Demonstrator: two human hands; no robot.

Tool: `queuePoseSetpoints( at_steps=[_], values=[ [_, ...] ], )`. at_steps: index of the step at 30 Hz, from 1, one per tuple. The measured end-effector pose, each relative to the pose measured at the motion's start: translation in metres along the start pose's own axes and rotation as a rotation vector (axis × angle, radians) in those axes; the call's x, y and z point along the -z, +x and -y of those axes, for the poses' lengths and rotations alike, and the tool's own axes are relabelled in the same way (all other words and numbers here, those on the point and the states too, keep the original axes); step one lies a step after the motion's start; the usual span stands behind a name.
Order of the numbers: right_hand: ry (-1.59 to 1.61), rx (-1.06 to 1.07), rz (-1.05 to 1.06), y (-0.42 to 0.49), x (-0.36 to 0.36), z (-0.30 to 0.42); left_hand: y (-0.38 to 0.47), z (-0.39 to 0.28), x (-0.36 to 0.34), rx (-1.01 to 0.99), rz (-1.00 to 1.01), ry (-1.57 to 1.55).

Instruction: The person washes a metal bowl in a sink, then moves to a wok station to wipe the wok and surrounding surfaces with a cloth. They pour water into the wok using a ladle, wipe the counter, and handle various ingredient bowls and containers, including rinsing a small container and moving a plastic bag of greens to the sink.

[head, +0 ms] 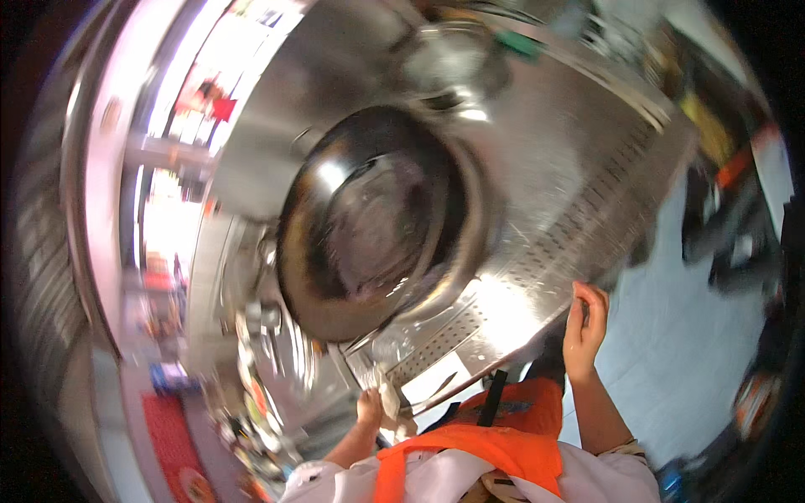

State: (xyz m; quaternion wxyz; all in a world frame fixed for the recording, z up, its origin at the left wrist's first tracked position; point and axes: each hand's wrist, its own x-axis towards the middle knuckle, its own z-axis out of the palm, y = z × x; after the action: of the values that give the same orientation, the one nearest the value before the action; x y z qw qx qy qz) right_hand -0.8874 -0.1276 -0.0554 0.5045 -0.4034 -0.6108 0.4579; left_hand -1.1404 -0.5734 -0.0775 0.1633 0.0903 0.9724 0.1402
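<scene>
A large dark wok (383,214) with liquid inside sits over a round opening in a stainless steel stove counter (541,163). My left hand (370,406) is closed on a whitish cloth (390,402) at the counter's front edge, below the wok. To the right, my right hand (585,320) is raised just off the front edge of the counter, with fingers curled and nothing seen in them. Motion blur hides what exactly floats or lies in the wok.
A round metal pot or basin (456,63) stands behind the wok, near a green object (521,44). Metal containers and utensils (270,327) crowd the left side. A perforated drain strip (440,339) runs along the counter's front. Dark objects stand beyond the floor at right.
</scene>
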Motion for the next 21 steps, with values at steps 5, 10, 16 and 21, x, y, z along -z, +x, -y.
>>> queuePoseSetpoints(
  at_steps=[5,10,16,21],
  values=[
    [-0.087,0.702,0.457,0.011,-0.087,0.145,-0.035,-0.018,0.017,0.359,-0.176,-0.759],
    [-0.264,0.825,0.713,-0.045,-0.178,0.200,-0.054,0.041,0.055,0.501,-0.325,-1.088],
    [-0.692,1.046,0.469,-0.071,-0.209,0.196,-0.060,0.126,0.103,0.551,-0.523,-1.566],
    [-0.768,1.128,0.498,-0.068,-0.214,0.175,-0.022,0.169,0.151,0.447,-0.576,-1.838]
  ],
)
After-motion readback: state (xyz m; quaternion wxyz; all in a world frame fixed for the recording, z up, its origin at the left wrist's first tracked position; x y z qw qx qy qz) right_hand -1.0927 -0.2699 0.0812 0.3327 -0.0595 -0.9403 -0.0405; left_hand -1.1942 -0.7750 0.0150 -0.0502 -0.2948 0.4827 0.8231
